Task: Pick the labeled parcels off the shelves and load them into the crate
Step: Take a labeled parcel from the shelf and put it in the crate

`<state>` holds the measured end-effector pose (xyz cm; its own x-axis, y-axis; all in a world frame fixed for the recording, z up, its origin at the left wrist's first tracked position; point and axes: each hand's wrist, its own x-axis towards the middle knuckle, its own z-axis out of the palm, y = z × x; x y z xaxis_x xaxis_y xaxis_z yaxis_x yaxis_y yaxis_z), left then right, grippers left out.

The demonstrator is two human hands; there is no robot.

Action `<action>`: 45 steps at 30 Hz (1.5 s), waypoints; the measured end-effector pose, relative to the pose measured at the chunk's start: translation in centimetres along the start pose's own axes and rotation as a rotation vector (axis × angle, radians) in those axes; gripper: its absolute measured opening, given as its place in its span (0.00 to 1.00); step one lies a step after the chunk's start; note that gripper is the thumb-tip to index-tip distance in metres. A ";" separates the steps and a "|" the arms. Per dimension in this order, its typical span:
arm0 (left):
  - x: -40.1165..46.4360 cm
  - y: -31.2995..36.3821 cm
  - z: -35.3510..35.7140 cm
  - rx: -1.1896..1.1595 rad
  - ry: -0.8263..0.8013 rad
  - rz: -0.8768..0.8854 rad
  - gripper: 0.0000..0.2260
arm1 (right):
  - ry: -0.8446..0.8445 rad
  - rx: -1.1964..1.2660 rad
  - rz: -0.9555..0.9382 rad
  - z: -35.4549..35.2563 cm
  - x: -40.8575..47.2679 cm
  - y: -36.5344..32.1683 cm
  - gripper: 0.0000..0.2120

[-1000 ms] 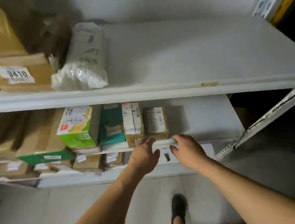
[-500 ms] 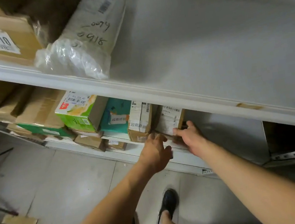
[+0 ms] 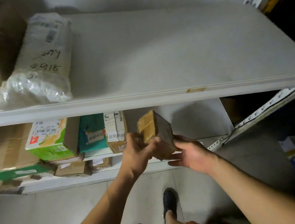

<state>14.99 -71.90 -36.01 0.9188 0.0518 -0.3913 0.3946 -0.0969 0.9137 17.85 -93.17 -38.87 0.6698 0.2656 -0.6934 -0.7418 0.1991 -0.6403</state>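
Two hands now have the small brown cardboard parcel (image 3: 155,133) clear of the middle shelf (image 3: 201,123), where half a second ago it stood upright beside the labelled carton (image 3: 116,131) with fingers only just closing on its lower edge. The left hand (image 3: 139,153) grips its near left corner with curled fingers, and the right hand (image 3: 190,151) cups it from beneath and behind, fingers spread loosely under the box. The parcel is tilted in the air, taped face turned up and to the left, just in front of the gap it left in the row. Its label no longer shows from this side. That gap means one pick is done as far as the shelf goes; what remains, I judge, is carrying it to the crate, which is not in view. Other parcels wait: the green printed box (image 3: 52,140), the teal box (image 3: 91,133), and on the top shelf (image 3: 159,96) a white plastic mailer (image 3: 44,59) with handwritten numbers.
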 end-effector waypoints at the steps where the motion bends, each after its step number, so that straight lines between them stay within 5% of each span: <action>1: -0.3 0.4 -0.3 0.033 0.042 0.039 0.26 | 0.003 0.032 0.023 0.9 -0.6 0.2 0.23; 7: -2.1 2.0 -3.5 0.016 -0.003 0.054 0.27 | 0.005 0.089 -0.002 4.6 -2.8 0.2 0.33; 14: -6.1 1.8 -6.0 -0.055 -0.190 -0.032 0.30 | 0.107 -0.151 -0.170 7.7 -7.5 -0.3 0.37; 17: -7.6 1.7 -6.1 -0.183 -0.223 -0.068 0.32 | 0.137 -0.262 -0.267 9.0 -10.0 0.3 0.29; 20: -9.3 1.7 -6.5 -0.146 -0.197 0.066 0.35 | 0.113 -0.323 -0.356 9.6 -12.4 1.2 0.25; 24: -11.8 2.3 -7.9 -0.038 -0.198 0.366 0.29 | -0.058 -0.442 -0.492 9.5 -16.8 1.0 0.35; 29: -13.3 6.3 -9.3 0.060 0.030 0.667 0.30 | -0.017 -0.674 -0.694 12.0 -19.1 -1.7 0.44; 36: -13.0 15.5 -11.3 0.063 0.254 0.637 0.22 | 0.051 -0.715 -1.038 16.8 -17.4 -9.8 0.29; 41: -9.9 18.6 -12.0 0.453 0.515 0.601 0.09 | 0.152 -0.891 -1.041 17.9 -13.4 -14.9 0.16; 45: -7.8 18.6 -12.1 0.535 0.601 0.516 0.06 | 0.165 -1.040 -1.009 18.8 -11.6 -16.3 0.18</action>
<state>15.00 -62.06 -14.63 0.8811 0.3629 0.3032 0.0310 -0.6841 0.7287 21.61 -81.79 -14.20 0.9302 0.3060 0.2028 0.3459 -0.5458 -0.7632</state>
